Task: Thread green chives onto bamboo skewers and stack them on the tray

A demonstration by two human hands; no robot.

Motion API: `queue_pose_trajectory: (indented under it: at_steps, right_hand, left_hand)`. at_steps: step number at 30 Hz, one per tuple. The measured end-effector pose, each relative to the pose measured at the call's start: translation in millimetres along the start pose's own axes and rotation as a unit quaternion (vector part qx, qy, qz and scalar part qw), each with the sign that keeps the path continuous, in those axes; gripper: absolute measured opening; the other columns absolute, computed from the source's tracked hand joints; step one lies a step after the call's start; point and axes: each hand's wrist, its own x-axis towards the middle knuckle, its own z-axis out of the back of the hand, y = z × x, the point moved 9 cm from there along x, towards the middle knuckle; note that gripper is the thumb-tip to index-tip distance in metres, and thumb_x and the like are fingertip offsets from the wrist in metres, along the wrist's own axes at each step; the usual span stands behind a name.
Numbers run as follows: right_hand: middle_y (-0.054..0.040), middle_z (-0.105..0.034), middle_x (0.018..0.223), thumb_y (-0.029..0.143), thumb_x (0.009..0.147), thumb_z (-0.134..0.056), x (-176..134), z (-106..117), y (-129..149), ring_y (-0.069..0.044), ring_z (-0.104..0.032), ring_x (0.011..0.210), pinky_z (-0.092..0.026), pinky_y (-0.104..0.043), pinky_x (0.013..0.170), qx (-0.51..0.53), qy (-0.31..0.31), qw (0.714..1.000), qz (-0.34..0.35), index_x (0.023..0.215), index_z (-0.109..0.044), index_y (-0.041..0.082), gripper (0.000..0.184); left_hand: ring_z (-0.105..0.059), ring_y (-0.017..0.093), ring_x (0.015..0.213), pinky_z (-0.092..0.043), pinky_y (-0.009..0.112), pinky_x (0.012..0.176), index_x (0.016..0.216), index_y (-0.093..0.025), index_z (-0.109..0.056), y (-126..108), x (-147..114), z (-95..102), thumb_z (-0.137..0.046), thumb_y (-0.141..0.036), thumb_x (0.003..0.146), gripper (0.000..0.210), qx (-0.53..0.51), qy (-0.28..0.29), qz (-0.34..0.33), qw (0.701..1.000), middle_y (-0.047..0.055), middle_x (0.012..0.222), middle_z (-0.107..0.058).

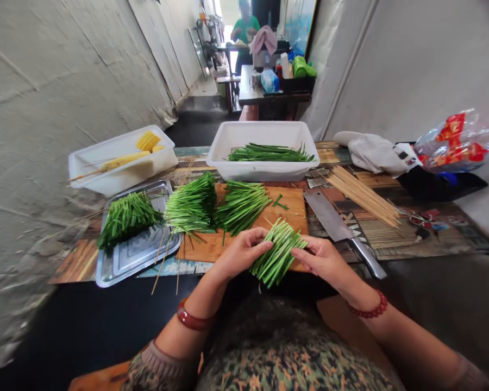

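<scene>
Between both hands, above the table's front edge, I hold a bundle of cut garlic chives (277, 254). My left hand (246, 251) grips its left side, thumb on top. The fingers of my right hand (320, 258) pinch its right side. Behind the bundle, a pile of cut chives (244, 205) lies on the wooden cutting board (297, 206). To its left are chives threaded on thin sticks (191, 206), whose ends hang toward me. More bundled chives (128, 214) rest on a metal tray (136, 260). Whether a stick runs through the held bundle is unclear.
A cleaver (330, 217) lies right of the board, handle toward me, near a heap of bamboo skewers (364, 195). Behind stand a white tub (264, 172) of long chives and another tub (163, 163) with corn. Scissors (421, 218) lie at right. A person (246, 30) is far back.
</scene>
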Motion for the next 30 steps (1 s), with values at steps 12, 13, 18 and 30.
queue_pose_trajectory:
  at_steps: [12, 13, 18, 30]
  right_hand:
    - [0.0071, -0.046, 0.046, 0.053, 0.077, -0.07, 11.4, 1.6, -11.2, -0.005, -0.034, 0.037, -0.024, -0.018, 0.037, 0.067, 0.031, 0.996, -0.041, 0.065, -0.057, 0.017, 0.04]
    - [0.007, -0.046, 0.046, 0.053, 0.077, -0.07, 12.1, 2.4, -11.8, -0.005, -0.034, 0.037, -0.024, -0.018, 0.037, 0.066, 0.028, 0.996, -0.043, 0.065, -0.057, 0.017, 0.04]
    - [0.0019, -0.058, 0.059, 0.045, 0.079, -0.07, 13.2, 6.3, -6.0, -0.01, -0.047, 0.05, -0.036, -0.02, 0.044, 0.046, 0.022, 0.999, 0.006, 0.074, -0.068, 0.015, 0.03]
    - [0.0005, -0.059, 0.067, 0.04, 0.082, -0.069, 8.0, 3.8, -12.1, -0.011, -0.048, 0.056, -0.039, -0.021, 0.048, 0.057, 0.023, 0.998, 0.022, 0.079, -0.068, 0.015, 0.025]
  left_hand:
    - [-0.055, 0.014, 0.073, -0.044, 0.025, 0.072, 0.088, -0.013, -0.066, 9.9, 18.0, 8.1, -0.072, -0.044, 0.077, 0.033, 0.065, -0.008, 0.03, 0.997, 0.003, 0.081, -0.064]
    - [-0.055, 0.014, 0.073, -0.044, 0.025, 0.072, 0.086, -0.013, -0.066, 9.1, 19.3, 9.7, -0.071, -0.043, 0.077, 0.032, 0.07, -0.021, 0.026, 0.997, 0.003, 0.08, -0.064]
    - [-0.054, 0.014, 0.069, -0.044, 0.024, 0.067, 0.08, -0.012, -0.069, 9.4, 21.8, 9.1, -0.061, -0.043, 0.084, 0.031, 0.108, 0.001, 0.038, 0.993, 0.003, 0.076, -0.065]
    - [-0.047, 0.012, 0.064, -0.04, 0.023, 0.063, 0.074, -0.013, -0.063, 4.5, 28.6, -1.6, -0.06, -0.052, 0.083, 0.04, 0.103, 0.009, 0.036, 0.994, 0.0, 0.066, -0.055]
